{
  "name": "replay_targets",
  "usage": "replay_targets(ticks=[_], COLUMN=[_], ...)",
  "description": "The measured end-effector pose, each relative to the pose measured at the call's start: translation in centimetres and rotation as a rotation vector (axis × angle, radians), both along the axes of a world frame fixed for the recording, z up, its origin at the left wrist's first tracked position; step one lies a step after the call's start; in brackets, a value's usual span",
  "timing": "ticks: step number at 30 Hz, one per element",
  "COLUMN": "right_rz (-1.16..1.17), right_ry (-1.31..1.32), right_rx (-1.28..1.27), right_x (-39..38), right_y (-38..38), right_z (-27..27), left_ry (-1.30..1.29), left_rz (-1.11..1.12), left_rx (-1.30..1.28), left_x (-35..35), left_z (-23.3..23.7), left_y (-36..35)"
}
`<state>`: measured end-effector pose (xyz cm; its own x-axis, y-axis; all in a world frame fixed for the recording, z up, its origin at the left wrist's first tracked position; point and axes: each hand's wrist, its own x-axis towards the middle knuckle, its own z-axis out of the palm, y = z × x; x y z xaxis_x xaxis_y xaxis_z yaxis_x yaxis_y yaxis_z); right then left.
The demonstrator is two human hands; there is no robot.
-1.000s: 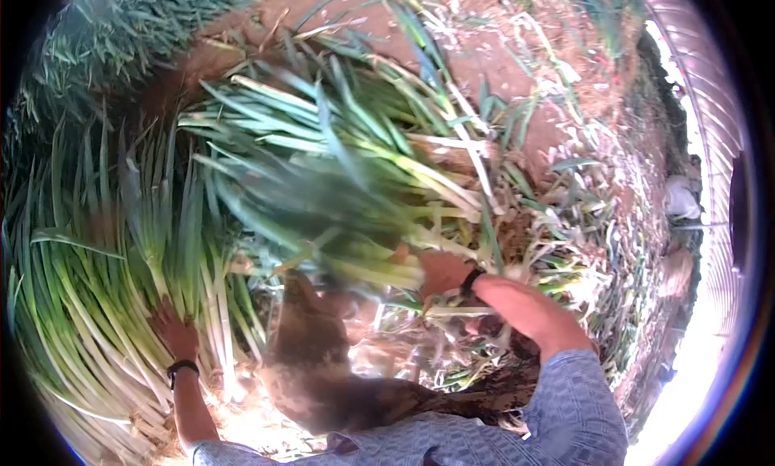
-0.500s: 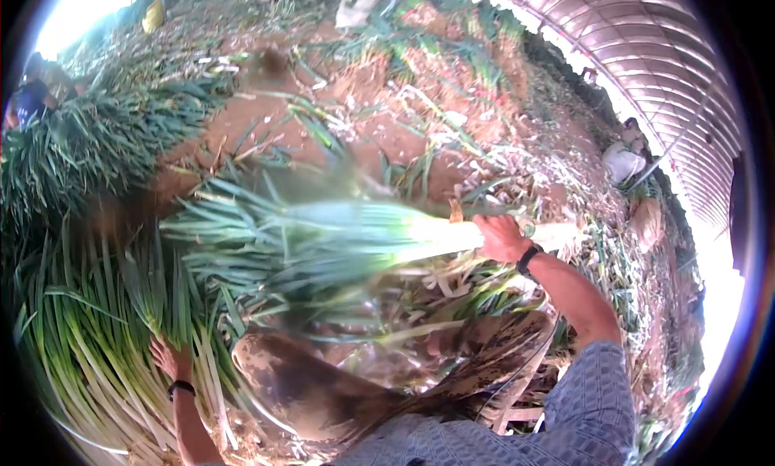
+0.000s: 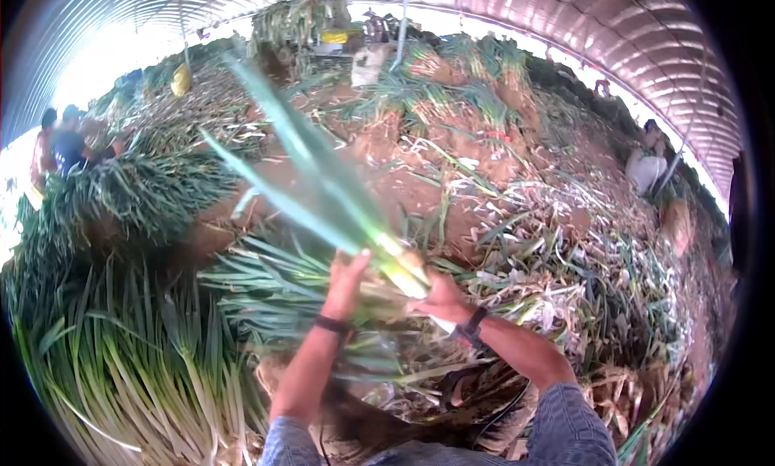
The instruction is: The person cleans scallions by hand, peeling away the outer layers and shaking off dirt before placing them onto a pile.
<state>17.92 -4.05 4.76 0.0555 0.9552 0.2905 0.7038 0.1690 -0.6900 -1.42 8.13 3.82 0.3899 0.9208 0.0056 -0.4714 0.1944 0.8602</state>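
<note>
A few long green onions (image 3: 339, 193) point up and to the left in front of me, their leaves blurred by motion. My right hand (image 3: 444, 296) is wrapped round their white lower stalks. Higher up, where the stalks turn green, my left hand (image 3: 347, 280) closes on a leaf at their left side; its fingertips are partly blurred. Below and behind my left hand, a layer of cut green onions (image 3: 266, 280) lies on the ground. At my left side is a large heap of green onions (image 3: 137, 361), white ends towards me.
Another leafy heap (image 3: 153, 183) lies at the far left, with people (image 3: 69, 147) beside it. Loose peelings and leaves (image 3: 549, 296) litter the soil at right. Farther back are bundles (image 3: 484, 71), a pale sack (image 3: 370, 65) and a person (image 3: 650, 147) at right.
My left hand has left the heap at left and come to the middle. The right hand has moved left and down; the stalks in it now tilt upward. The view has lifted.
</note>
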Motion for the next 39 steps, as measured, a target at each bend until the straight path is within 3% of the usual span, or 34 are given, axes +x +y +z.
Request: replay_targets(ticks=[1,2,5,6,8,11,14,16,18,21,22,25,26,28,30,31,34,35,38,39], right_rz=[-0.007,-0.006,-0.01,0.007,0.03,0.114,0.137,0.093,0.023,0.101,0.11,-0.168,-0.225,-0.37,-0.553,-0.775,-1.226,-1.371,-1.374,-1.202], right_ry=[-0.019,-0.062,-0.252,-0.213,-0.139,-0.065,0.184,0.493,0.605,0.079,-0.026,0.318,0.414,0.449,0.452,0.525,0.416,0.335,0.019,0.103], right_rx=[-0.133,-0.119,-0.165,-0.287,-0.179,-0.13,-0.111,-0.149,-0.294,0.013,0.285,-0.291,-0.286,-0.318,-0.002,0.079,0.017,-0.11,-0.33,-0.23], right_x=[-0.1,0.2,0.0,0.4,1.2,2.1,1.7,2.1,3.6,3.3,2.9,3.9,6.0,8.5,14.1,18.5,27.5,31.2,30.5,28.3], right_y=[-0.3,-0.5,-1.4,-0.7,0.3,0.6,0.9,2.5,3.2,2.7,2.5,1.3,2.2,1.8,1.9,1.4,-5.7,-8.3,-8.9,-7.7], right_z=[-0.4,-1.3,-0.2,-1.2,-4.6,-6.3,-8.0,-7.1,-5.8,-5.5,-5.0,-2.8,-5.9,-4.9,-10.8,-14.4,-16.7,-18.6,-17.2,-15.8], left_ry=[-0.117,-0.253,-0.253,-0.247,-0.245,-0.177,-0.14,-0.112,-0.035,0.098,0.102,0.118,0.076,0.026,-0.062,-0.091,-0.183,-0.183,-0.196,-0.214], left_rz=[0.043,-0.05,-0.188,-0.18,-0.177,-0.16,-0.073,-0.051,-0.007,0.059,0.101,0.088,0.046,0.103,0.159,0.17,0.259,0.259,0.256,0.239], left_rx=[-0.033,-0.007,-0.189,-0.223,-0.294,-0.269,-0.198,-0.109,-0.025,0.057,0.091,0.009,-0.011,0.046,0.038,0.042,0.043,0.032,-0.006,-0.022], left_x=[1.0,0.9,1.0,1.4,2.4,3.7,5.0,5.5,6.2,6.5,6.5,5.0,4.3,3.3,2.6,1.9,-0.3,-1.4,-3.6,-3.7], left_z=[-0.2,-0.8,-1.1,-2.5,-3.5,-0.2,1.1,0.3,-0.9,-2.0,-1.7,0.2,-0.1,-0.4,-0.9,-1.3,0.1,0.0,-0.9,-0.8], left_y=[0.1,0.0,-0.3,0.6,2.0,1.4,0.5,0.3,0.3,0.8,1.0,1.2,1.6,2.3,3.3,4.1,5.2,5.8,7.8,7.7])
